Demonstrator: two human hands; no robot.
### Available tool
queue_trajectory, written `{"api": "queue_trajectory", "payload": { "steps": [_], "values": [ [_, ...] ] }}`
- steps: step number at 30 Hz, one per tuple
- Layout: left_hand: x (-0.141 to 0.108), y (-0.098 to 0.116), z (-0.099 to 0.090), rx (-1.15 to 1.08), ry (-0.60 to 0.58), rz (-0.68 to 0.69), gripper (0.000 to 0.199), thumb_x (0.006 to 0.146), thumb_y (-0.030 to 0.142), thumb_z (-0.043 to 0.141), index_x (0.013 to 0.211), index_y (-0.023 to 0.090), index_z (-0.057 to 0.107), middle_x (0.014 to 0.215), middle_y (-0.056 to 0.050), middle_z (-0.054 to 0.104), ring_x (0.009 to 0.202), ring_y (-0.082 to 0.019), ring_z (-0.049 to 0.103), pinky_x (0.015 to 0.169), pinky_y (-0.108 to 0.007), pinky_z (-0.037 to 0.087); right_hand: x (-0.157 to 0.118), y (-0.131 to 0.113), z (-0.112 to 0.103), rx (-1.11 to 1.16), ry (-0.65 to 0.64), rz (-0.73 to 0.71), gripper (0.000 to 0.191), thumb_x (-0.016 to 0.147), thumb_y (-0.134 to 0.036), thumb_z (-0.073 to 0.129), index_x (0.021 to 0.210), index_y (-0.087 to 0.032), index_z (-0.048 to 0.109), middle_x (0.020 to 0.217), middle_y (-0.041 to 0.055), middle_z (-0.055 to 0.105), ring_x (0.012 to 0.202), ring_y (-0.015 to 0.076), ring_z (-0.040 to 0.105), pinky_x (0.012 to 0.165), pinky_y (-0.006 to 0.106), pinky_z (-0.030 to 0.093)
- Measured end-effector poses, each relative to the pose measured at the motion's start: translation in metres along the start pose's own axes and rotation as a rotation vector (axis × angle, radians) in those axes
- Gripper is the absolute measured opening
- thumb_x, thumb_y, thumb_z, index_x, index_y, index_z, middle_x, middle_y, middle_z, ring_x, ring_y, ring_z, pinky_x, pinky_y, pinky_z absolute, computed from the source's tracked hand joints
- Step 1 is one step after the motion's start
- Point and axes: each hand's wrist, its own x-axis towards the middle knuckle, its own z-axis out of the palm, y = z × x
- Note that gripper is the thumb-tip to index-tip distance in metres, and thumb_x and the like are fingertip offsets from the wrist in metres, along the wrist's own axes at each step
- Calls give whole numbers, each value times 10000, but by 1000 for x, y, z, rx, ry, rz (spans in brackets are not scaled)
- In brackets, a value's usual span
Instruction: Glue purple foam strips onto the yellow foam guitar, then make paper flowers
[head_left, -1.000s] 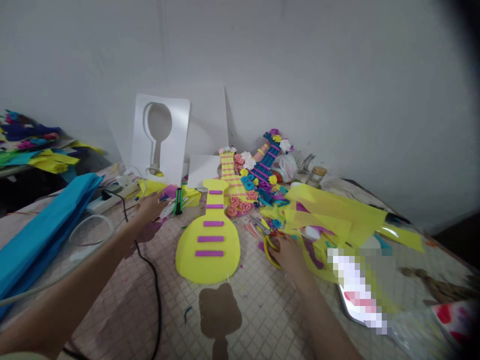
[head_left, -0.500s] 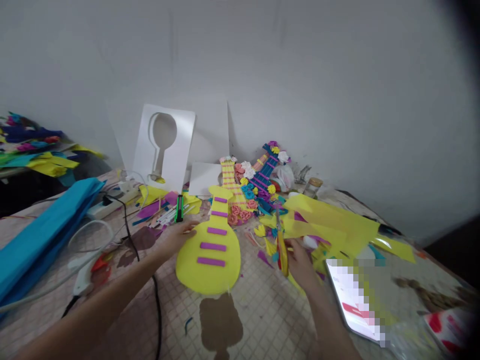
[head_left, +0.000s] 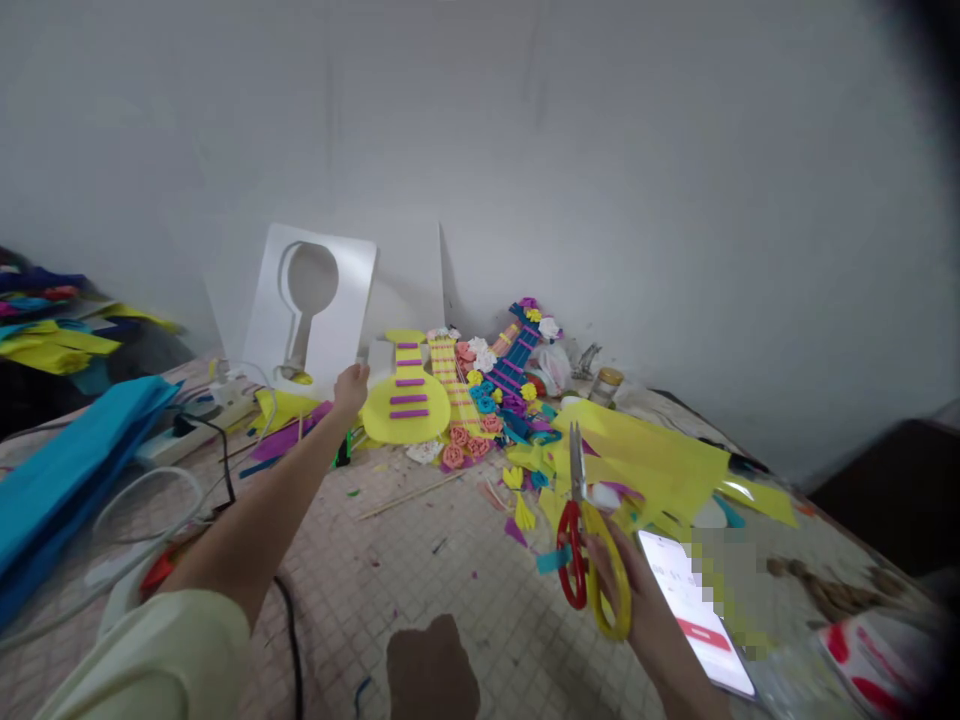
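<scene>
My left hand (head_left: 351,388) reaches far forward, its curled fingers at the upper left edge of a yellow guitar cutout (head_left: 405,425) with purple strips across it. The fingertips are partly hidden, but they appear to grip that edge. The cutout is beside a finished yellow guitar (head_left: 454,375) with pink roses at its base. In my right hand (head_left: 619,565) is a pair of scissors (head_left: 576,480) with red and yellow handles, blades pointing away from me and slightly parted. A small teal scrap (head_left: 553,560) lies by the red handle.
A white board with a guitar-shaped hole (head_left: 349,290) leans on the wall. Yellow sheets (head_left: 652,450) and a lit phone (head_left: 697,610) lie on the right. Blue folded paper (head_left: 82,470), a power strip (head_left: 187,435) and cables occupy the left. A thin stick (head_left: 409,497) lies mid-table.
My left hand has moved the yellow guitar cutout away from me, back beside the decorated guitars. My right hand has drawn the scissors closer, and their blades now point forward and up.
</scene>
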Motion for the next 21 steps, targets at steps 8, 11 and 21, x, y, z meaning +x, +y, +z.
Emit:
{"api": "queue_trajectory", "payload": {
  "steps": [8, 11, 21],
  "values": [
    [-86, -10, 7, 16, -242, 110, 272, 822, 297, 496, 1029, 138, 570, 1161, -102, 555, 1101, -221, 496, 954, -381, 379, -17, 23, 35, -51, -313, -45, 211, 725, -398, 621, 874, -251, 642, 1052, 88, 588, 858, 224, 603, 630, 290, 520],
    [-151, -17, 3, -11, -499, 37, 364, 779, 416, 519, 1002, 138, 588, 1002, -112, 643, 939, -233, 598, 839, -386, 460, -20, 25, 72, 99, -289, 24, 281, 733, -416, 613, 981, -286, 582, 954, 65, 602, 813, 212, 601, 627, 307, 515],
    [-241, -14, -10, -87, -995, -19, 788, 640, 475, 665, 1296, 214, 314, 1250, -120, 476, 1124, -271, 468, 907, -413, 421, -29, -20, 125, 246, -560, -165, 318, 833, -305, 485, 1145, -290, 545, 1232, 30, 501, 1139, 187, 459, 994, 369, 343]
  ]
}}
